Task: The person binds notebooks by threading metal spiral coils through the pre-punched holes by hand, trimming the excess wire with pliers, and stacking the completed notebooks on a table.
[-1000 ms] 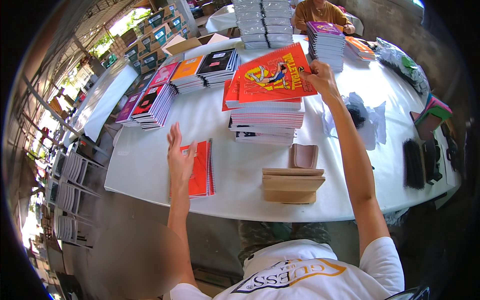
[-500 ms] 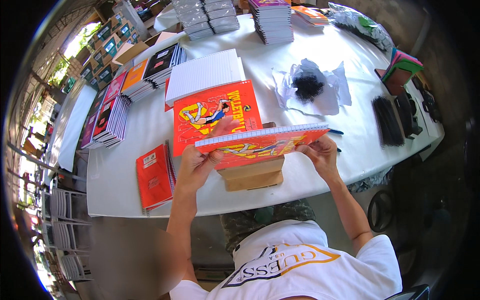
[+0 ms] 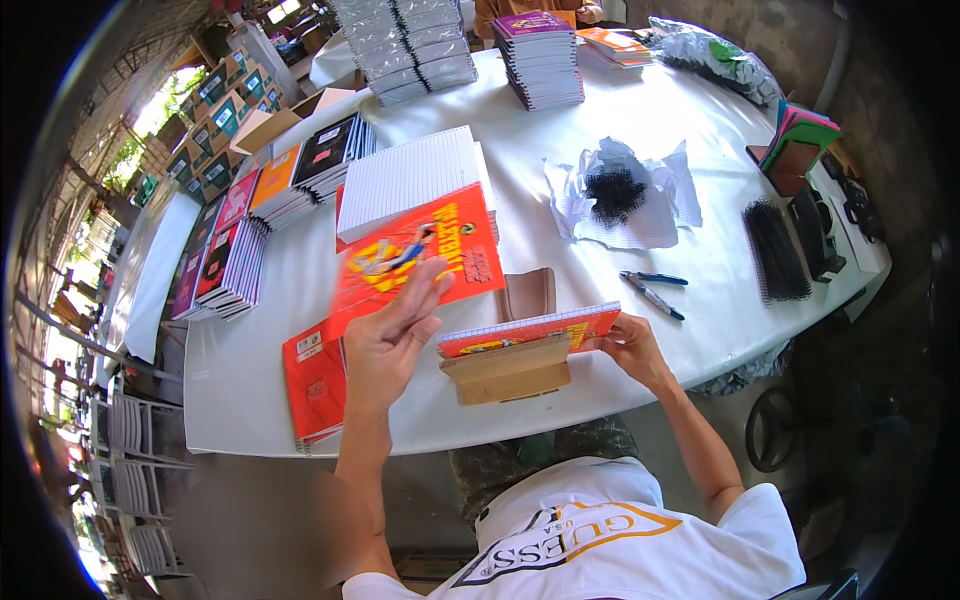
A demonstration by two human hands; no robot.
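Observation:
My left hand is raised, its fingers stretched out and thumb apart, in front of a loose red notebook cover with a volleyball picture. The cover sits tilted and slightly blurred; whether the fingers touch it I cannot tell. With thumb and fingers, my right hand pinches the right end of a red-covered notebook block. That block stands on edge, its white page edge uppermost, at a brown wooden stand. Another brown piece of the stand shows behind it.
Red spiral notebooks lie at the left front. Lined page stacks sit behind the cover. Black coils lie on crumpled paper and in a bundle. Two pens rest at right. Notebook piles line the back; a person is there.
The notebook block has come down onto the stand, and my left hand has let go of it. The loose cover has turned and shifted left. The pens now show fully.

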